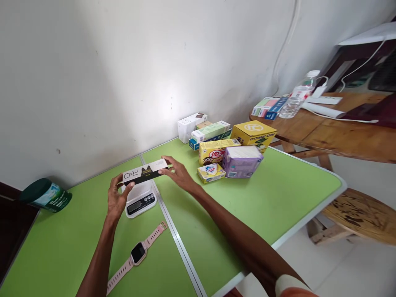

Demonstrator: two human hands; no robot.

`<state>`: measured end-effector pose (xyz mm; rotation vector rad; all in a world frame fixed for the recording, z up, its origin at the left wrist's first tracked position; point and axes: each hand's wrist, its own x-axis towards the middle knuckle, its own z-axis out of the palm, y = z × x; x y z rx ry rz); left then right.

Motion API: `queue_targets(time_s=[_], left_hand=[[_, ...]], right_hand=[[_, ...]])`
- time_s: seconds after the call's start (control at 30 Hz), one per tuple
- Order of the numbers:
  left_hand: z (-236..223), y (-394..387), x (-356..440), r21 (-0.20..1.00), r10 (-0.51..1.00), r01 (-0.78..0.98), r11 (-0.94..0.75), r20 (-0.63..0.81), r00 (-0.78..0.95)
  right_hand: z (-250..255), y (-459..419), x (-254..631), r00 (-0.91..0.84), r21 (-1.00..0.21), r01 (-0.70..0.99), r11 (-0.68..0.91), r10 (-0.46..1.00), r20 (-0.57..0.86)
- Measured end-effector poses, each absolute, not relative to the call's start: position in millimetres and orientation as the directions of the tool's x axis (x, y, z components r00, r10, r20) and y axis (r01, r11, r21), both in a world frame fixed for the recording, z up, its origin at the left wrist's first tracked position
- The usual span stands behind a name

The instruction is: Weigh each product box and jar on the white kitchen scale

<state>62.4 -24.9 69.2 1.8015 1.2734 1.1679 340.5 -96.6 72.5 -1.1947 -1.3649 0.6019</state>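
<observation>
Head view: green table (293, 185) beneath slim box (145, 171), white wall (123, 62) behind.

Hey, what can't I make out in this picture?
In the head view:
White scale display: too small to read.
Scale platform: mostly hidden by the black-and-white box.
Watch strap's lower end: hidden by the left forearm.
Tan box: mostly hidden behind the green-and-white box.

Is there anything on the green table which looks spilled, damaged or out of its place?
Nothing stands out. No spill shows on the table, the grouped boxes look undamaged, and the left hand and right hand hold the black-and-white box by its ends.
</observation>
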Motion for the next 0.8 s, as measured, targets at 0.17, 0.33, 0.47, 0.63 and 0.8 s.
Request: queue_targets(time_s=[0.17, 0.33, 0.47, 0.63, 0.8], left_hand=[[96.9, -20.1, 155.0, 0.867, 0.884, 0.246, -0.433, 0.355, 0.304], [100.4, -10.9, 263.5, 0.861, 0.805, 0.105, -0.497, 0.412, 0.428], [91.7, -5.4, 329.7, 0.869, 0.783, 0.067, -0.49, 0.406, 0.471], [77.4, -1.4, 364.6, 0.91, 0.806, 0.064, -0.41, 0.329, 0.492], [76.3, 5.1, 367.4, 0.89, 0.773, 0.079, -0.45, 0.344, 0.533]], right_hand=[[106.1, -120.2, 436.3, 0.197, -0.813, 0.486, 0.321, 0.866, 0.46], [130.0, -154.0, 525.8, 0.306, -0.702, 0.693, 0.165, 0.814, 0.493], [133.5, -168.2, 573.1, 0.381, -0.642, 0.767, 0.017, 0.793, 0.476], [127.3, -165.7, 589.9, 0.376, -0.454, 0.878, -0.152, 0.806, 0.456], [118.2, -163.1, 568.7, 0.349, -0.209, 0.935, -0.286, 0.843, 0.409]])
